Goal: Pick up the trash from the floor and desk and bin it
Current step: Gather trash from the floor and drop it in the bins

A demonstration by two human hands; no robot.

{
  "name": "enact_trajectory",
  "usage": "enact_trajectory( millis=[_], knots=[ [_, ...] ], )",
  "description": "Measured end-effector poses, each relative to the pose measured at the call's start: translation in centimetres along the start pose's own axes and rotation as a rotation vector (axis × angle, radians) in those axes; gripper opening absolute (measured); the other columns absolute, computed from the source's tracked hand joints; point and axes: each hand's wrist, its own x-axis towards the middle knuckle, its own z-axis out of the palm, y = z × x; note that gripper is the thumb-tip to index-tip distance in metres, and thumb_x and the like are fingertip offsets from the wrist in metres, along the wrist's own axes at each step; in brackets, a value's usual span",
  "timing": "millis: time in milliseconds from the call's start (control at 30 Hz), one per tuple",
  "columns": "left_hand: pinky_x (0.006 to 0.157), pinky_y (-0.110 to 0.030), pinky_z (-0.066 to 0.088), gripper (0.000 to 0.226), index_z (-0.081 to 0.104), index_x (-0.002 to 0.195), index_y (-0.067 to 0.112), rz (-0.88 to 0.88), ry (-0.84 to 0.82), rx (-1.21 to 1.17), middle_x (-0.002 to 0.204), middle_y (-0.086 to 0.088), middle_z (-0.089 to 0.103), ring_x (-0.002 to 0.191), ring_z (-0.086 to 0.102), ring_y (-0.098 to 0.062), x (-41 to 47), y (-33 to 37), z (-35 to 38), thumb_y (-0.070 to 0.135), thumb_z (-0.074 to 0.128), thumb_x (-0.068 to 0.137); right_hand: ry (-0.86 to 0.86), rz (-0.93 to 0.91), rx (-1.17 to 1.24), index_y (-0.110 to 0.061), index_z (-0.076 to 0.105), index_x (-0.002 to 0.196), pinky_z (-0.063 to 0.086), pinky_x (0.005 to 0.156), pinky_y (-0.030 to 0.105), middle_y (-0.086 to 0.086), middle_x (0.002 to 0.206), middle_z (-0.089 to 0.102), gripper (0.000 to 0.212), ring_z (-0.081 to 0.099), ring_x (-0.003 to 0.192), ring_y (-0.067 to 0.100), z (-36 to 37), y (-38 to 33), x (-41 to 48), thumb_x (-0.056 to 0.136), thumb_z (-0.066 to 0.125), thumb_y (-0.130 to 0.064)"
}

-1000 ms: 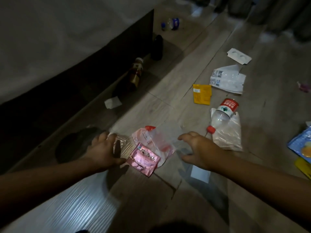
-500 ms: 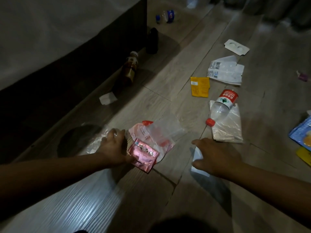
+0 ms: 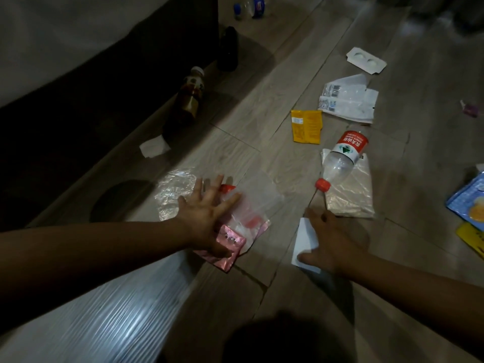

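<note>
The left hand [image 3: 207,216] is lying flat, fingers splayed and gripping nothing, over the pink foil wrapper [image 3: 230,248] and clear bag [image 3: 259,203] on the near floor [image 3: 262,305], while the right hand [image 3: 334,242], equally open, is pressing a white paper slip [image 3: 305,237] just right of them, all light, limp, slippery things probably needing edge pinches.

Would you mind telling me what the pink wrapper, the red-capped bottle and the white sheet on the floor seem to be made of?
Pink wrapper: likely metallised plastic film, glossy; it glints and creases.
Red-capped bottle: clear plastic, see-through body, printed label.
White sheet: probably paper or thin card, matte, flat, straight-edged; too dim to be sure.
</note>
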Motion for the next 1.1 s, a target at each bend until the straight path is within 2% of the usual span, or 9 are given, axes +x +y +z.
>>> enact_trajectory(
  millis=[100, 233, 367, 467, 633, 700, 800, 933, 1100],
  knots=[
    [0.103, -0.076, 0.010, 0.120, -0.026, 0.133, 0.058, 0.042, -0.052, 0.077, 0.141, 0.007, -0.049, 0.136, -0.029, -0.046, 1.2, 0.6, 0.1, 0.077, 0.065, 0.057, 0.001, -0.005, 0.043, -0.035, -0.011, 0.149, 0.032, 0.109, 0.041, 0.007, 0.158, 0.003, 0.123, 0.023, 0.141, 0.032, 0.3, 0.4, 0.3, 0.064, 0.073, -0.063],
    [0.106, -0.072, 0.012, 0.109, -0.011, 0.141, 0.053, 0.045, -0.070, 0.150, 0.155, 0.001, -0.021, 0.139, -0.014, -0.048, 1.7, 0.8, 0.2, 0.082, 0.057, 0.061, 0.007, -0.006, 0.054, -0.037, -0.012, 0.149, 0.034, 0.108, 0.041, 0.007, 0.159, -0.002, 0.124, 0.023, 0.141, 0.033, 0.8, 0.9, 0.9, 0.063, 0.074, -0.063],
    [0.106, -0.062, 0.028, 0.102, 0.005, 0.144, 0.046, 0.057, 0.014, 0.164, 0.152, -0.002, -0.001, 0.137, 0.007, -0.039, 1.3, 1.3, -0.4, 0.078, 0.059, 0.063, 0.016, 0.001, 0.038, -0.034, -0.006, 0.150, 0.032, 0.110, 0.042, 0.007, 0.160, -0.003, 0.117, 0.020, 0.142, 0.033, 1.0, 0.9, 0.7, 0.068, 0.074, -0.057],
    [0.104, -0.054, 0.035, 0.098, 0.013, 0.144, 0.041, 0.056, 0.053, 0.119, 0.151, -0.003, 0.007, 0.133, 0.017, -0.035, 0.9, 1.6, -0.3, 0.078, 0.056, 0.064, 0.042, -0.001, 0.038, -0.030, 0.003, 0.152, 0.028, 0.112, 0.041, 0.008, 0.159, 0.007, 0.110, 0.019, 0.143, 0.030, 1.0, 0.6, 0.5, 0.071, 0.075, -0.053],
    [0.098, -0.038, 0.042, 0.075, 0.030, 0.140, 0.033, 0.043, 0.144, -0.022, 0.142, -0.004, 0.026, 0.122, 0.031, -0.024, 0.6, 1.9, -0.1, 0.065, 0.057, 0.078, 0.148, 0.077, 0.051, -0.020, 0.019, 0.149, 0.035, 0.106, 0.039, 0.009, 0.148, 0.030, 0.103, 0.032, 0.133, 0.027, 0.2, 1.3, -0.1, 0.070, 0.078, -0.049],
    [0.097, -0.032, 0.042, 0.075, 0.032, 0.140, 0.031, 0.059, 0.151, -0.017, 0.138, -0.003, 0.029, 0.120, 0.032, -0.022, 0.5, 2.0, 0.1, 0.063, 0.059, 0.077, 0.231, 0.107, 0.072, -0.019, 0.024, 0.146, 0.040, 0.101, 0.040, 0.010, 0.143, 0.033, 0.104, 0.035, 0.129, 0.028, -0.3, 1.7, -0.3, 0.065, 0.082, -0.048],
    [0.091, -0.024, 0.040, 0.080, 0.035, 0.141, 0.030, 0.035, 0.093, -0.088, 0.134, -0.004, 0.032, 0.115, 0.036, -0.019, 0.5, 2.0, 0.0, 0.067, 0.059, 0.074, 0.300, 0.133, 0.004, -0.019, 0.010, 0.151, 0.034, 0.108, 0.048, 0.014, 0.154, 0.016, 0.121, 0.022, 0.139, 0.035, -1.3, 2.3, -0.3, 0.061, 0.083, -0.053],
    [0.086, -0.021, 0.037, 0.080, 0.037, 0.140, 0.028, 0.048, 0.072, -0.108, 0.132, -0.005, 0.034, 0.111, 0.038, -0.017, 0.6, 2.1, -0.2, 0.066, 0.060, 0.075, 0.183, 0.155, -0.042, -0.022, -0.021, 0.148, 0.009, 0.117, 0.057, 0.016, 0.156, -0.024, 0.138, -0.013, 0.144, 0.042, -2.3, 4.3, 0.6, 0.061, 0.079, -0.060],
    [0.089, -0.023, 0.042, 0.076, 0.041, 0.138, 0.027, 0.048, 0.070, -0.105, 0.130, -0.004, 0.035, 0.111, 0.041, -0.018, 0.5, 2.4, -0.6, 0.066, 0.060, 0.075, 0.061, 0.143, 0.010, -0.030, -0.024, 0.146, 0.004, 0.116, 0.060, 0.014, 0.156, -0.026, 0.139, -0.019, 0.142, 0.043, -3.0, 6.8, 2.2, 0.058, 0.078, -0.063]
  ],
)
